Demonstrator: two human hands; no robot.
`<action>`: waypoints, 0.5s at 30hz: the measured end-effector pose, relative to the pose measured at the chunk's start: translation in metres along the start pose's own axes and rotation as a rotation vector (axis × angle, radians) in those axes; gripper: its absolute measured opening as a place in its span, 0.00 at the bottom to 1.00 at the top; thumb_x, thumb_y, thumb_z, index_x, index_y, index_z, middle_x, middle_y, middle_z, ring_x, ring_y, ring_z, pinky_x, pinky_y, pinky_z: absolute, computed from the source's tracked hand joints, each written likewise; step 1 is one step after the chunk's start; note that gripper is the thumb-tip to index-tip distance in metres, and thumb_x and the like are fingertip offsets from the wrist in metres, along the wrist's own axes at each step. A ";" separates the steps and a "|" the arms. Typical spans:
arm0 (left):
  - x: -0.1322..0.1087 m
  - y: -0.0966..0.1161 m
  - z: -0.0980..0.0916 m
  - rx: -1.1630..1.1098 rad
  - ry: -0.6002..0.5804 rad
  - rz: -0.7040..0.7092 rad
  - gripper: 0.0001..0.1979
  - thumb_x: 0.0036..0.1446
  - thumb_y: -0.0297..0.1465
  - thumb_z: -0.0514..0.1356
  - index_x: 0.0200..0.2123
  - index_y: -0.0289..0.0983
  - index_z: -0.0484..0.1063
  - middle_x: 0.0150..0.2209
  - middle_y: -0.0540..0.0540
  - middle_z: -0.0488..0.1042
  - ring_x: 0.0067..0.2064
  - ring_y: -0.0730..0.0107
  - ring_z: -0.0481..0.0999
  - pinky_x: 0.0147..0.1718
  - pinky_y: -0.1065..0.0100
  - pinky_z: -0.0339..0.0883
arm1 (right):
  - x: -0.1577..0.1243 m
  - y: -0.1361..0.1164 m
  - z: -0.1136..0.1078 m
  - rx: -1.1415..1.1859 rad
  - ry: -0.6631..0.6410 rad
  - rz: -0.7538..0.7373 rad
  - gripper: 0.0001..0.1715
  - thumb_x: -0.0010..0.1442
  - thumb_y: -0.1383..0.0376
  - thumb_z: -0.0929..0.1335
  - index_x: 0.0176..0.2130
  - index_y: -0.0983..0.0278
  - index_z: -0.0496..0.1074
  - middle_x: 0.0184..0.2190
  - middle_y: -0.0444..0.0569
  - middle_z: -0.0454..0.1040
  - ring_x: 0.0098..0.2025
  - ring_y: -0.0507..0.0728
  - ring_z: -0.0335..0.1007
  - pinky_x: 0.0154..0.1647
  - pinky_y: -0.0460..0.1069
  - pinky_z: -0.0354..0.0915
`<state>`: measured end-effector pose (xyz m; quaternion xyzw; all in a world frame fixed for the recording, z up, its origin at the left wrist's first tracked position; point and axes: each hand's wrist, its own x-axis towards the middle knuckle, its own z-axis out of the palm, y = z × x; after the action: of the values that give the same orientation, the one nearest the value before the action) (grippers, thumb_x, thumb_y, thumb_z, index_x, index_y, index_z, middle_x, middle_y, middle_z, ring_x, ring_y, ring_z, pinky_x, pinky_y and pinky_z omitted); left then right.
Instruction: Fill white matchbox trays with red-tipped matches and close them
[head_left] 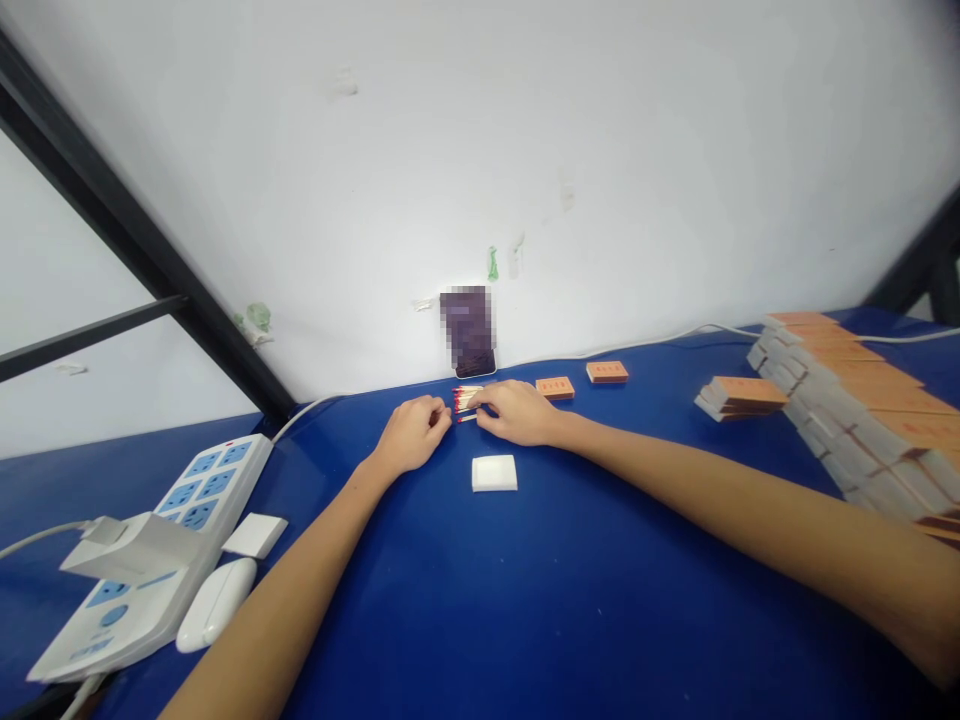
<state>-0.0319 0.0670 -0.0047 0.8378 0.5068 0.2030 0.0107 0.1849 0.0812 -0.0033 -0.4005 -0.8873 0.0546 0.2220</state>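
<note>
Several red-tipped matches (467,397) lie side by side on the blue table (465,600), their heads pointing left. My right hand (517,412) is over their right ends, its fingers bent and closed on a match (468,418) at the near side of the row. Just left of the match heads, my left hand (412,432) rests on the table with its fingers curled; whether anything is in them is hidden. A small white tray (494,473) sits in front of both hands. Beyond the right hand are two orange matchboxes (555,388).
A phone (471,335) leans on the white wall (637,150). Many stacked matchboxes (862,390) fill the right side, with a smaller pile (742,395) beside them. On the left are a power strip (157,570), a white case (217,603) and a white block (256,535).
</note>
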 end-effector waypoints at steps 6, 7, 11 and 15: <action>-0.001 -0.002 -0.001 -0.118 0.021 0.047 0.10 0.62 0.32 0.53 0.44 0.40 0.71 0.29 0.51 0.68 0.29 0.70 0.66 0.31 0.69 0.57 | 0.000 0.001 0.001 -0.017 0.004 -0.020 0.14 0.61 0.64 0.64 0.42 0.59 0.78 0.41 0.47 0.79 0.41 0.56 0.73 0.38 0.47 0.58; -0.001 -0.002 -0.001 -0.111 0.016 0.053 0.12 0.63 0.32 0.52 0.46 0.40 0.72 0.29 0.51 0.68 0.30 0.70 0.66 0.32 0.69 0.58 | 0.000 0.001 0.001 -0.015 0.003 -0.020 0.14 0.61 0.64 0.64 0.42 0.59 0.78 0.41 0.47 0.79 0.41 0.56 0.73 0.38 0.47 0.57; 0.000 -0.004 0.000 -0.077 -0.015 0.055 0.15 0.65 0.35 0.50 0.47 0.42 0.75 0.34 0.48 0.70 0.31 0.70 0.68 0.35 0.67 0.60 | 0.000 0.002 0.001 -0.015 -0.004 -0.014 0.15 0.61 0.65 0.64 0.43 0.59 0.77 0.41 0.47 0.80 0.40 0.57 0.73 0.37 0.47 0.57; 0.000 -0.004 0.000 -0.066 -0.021 0.052 0.16 0.66 0.36 0.50 0.46 0.41 0.76 0.36 0.46 0.71 0.33 0.69 0.69 0.36 0.67 0.60 | 0.000 0.002 0.001 -0.022 -0.007 -0.025 0.15 0.61 0.65 0.63 0.43 0.59 0.77 0.40 0.47 0.80 0.40 0.57 0.73 0.36 0.48 0.56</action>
<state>-0.0346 0.0691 -0.0056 0.8521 0.4775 0.2110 0.0383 0.1861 0.0828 -0.0054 -0.3917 -0.8936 0.0432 0.2151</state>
